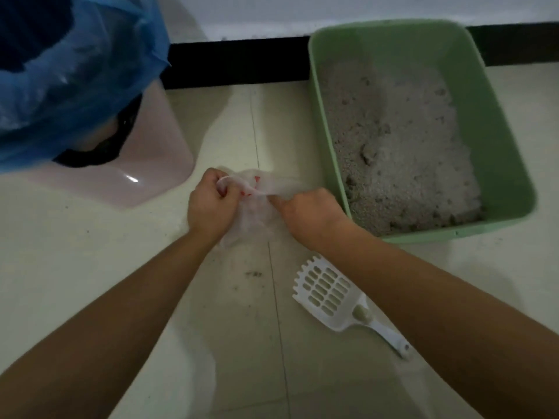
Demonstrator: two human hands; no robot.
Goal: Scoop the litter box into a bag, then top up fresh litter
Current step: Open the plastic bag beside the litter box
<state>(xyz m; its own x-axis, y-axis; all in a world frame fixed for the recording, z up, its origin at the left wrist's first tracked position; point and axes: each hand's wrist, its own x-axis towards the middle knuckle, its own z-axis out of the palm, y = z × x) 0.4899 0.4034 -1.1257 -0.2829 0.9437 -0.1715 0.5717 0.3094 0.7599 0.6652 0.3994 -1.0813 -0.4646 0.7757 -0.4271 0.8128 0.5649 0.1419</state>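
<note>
A thin clear plastic bag [257,207] with small red marks hangs between both hands over the floor. My left hand [208,204] is closed on the bag's left edge. My right hand [308,210] grips its right edge, close to the near left corner of the green litter box [496,164]. The box holds grey litter [402,140] with several darker clumps. A white slotted scoop [329,294] lies flat on the floor below my right forearm, handle pointing to the lower right, touched by neither hand.
A pink bin [145,164] lined with a blue plastic bag [69,74] stands at the upper left. A black skirting strip [236,62] runs along the wall behind. Specks of litter [254,273] lie on the pale tiled floor [90,252] between my arms.
</note>
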